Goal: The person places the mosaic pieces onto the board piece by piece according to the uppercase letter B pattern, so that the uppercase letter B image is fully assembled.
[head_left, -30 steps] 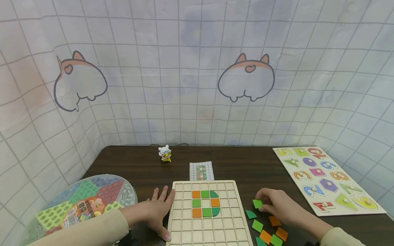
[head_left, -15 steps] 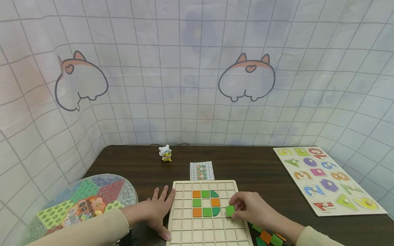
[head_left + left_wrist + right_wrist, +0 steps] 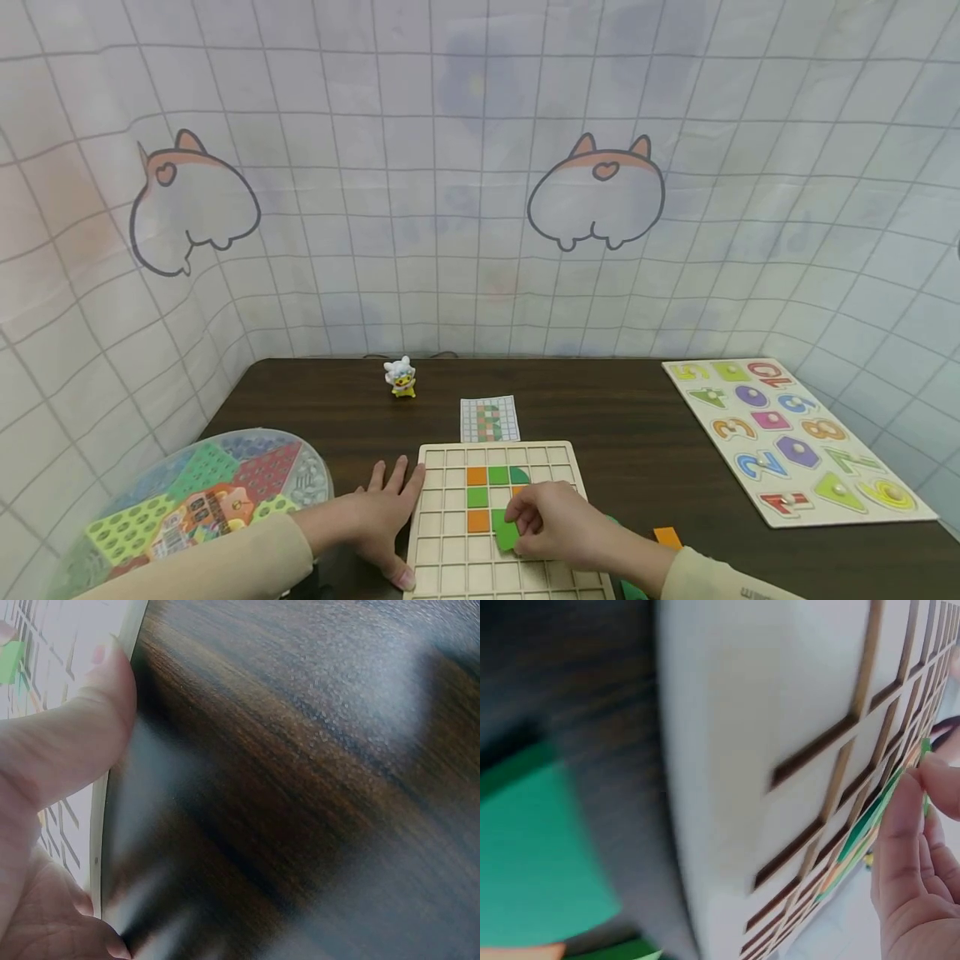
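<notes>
Head view: soft, bright, even light; backdrop grid lines bowed at left and right; print on the small card too fine to resolve. Left wrist view: bench dim, with milky glare patches and soft shadow along the board, itself washed nearly white. Right wrist view: near board edge and dark-green piece blurred, out of focus.

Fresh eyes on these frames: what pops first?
Probably the two cartoon animal rears on the gridded backdrop. Next, the right hand pinching a green square tile over the pale grid board at front centre. Then the colourful number puzzle on the table, far right.
</notes>
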### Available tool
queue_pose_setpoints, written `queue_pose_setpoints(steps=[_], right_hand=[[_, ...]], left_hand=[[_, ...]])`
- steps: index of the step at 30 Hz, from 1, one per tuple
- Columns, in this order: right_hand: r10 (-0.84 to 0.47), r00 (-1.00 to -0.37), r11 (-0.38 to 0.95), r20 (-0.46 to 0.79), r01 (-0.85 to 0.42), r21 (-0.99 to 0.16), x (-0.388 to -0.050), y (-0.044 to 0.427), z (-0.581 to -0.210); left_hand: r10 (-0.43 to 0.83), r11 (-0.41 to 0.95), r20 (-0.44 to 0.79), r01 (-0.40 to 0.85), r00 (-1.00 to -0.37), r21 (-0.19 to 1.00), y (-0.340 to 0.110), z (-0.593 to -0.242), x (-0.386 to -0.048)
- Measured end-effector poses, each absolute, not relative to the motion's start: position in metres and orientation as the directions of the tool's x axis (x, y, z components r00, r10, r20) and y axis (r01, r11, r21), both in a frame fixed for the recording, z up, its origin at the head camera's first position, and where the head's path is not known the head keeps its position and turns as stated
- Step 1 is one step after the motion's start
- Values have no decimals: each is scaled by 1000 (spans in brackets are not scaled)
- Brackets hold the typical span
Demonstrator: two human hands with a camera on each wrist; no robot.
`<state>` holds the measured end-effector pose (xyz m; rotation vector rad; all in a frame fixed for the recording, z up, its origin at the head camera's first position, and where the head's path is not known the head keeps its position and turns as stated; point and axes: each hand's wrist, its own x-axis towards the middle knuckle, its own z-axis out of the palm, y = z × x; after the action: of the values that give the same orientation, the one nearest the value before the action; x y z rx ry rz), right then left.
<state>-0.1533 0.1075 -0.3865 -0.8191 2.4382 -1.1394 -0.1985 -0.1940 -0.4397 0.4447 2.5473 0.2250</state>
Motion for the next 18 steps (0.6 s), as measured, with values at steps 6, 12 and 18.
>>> queue_pose_setpoints(steps=[6,12,18], right_hand=[[-621,-783,511,-47,-358,-782,-148,95,-391],[-616,-788,524,4,-414,-744,-146,83,-393],[-628,-778,547,-3,-439,-713,-145,74,-390]], left_hand=[[373,926,-488,279,-789,256,-194,-440,-200],[367,928,-492,273,-790,255,-194,-439,-200],[364,928,-494,266,-790,260,-195,-439,-199]])
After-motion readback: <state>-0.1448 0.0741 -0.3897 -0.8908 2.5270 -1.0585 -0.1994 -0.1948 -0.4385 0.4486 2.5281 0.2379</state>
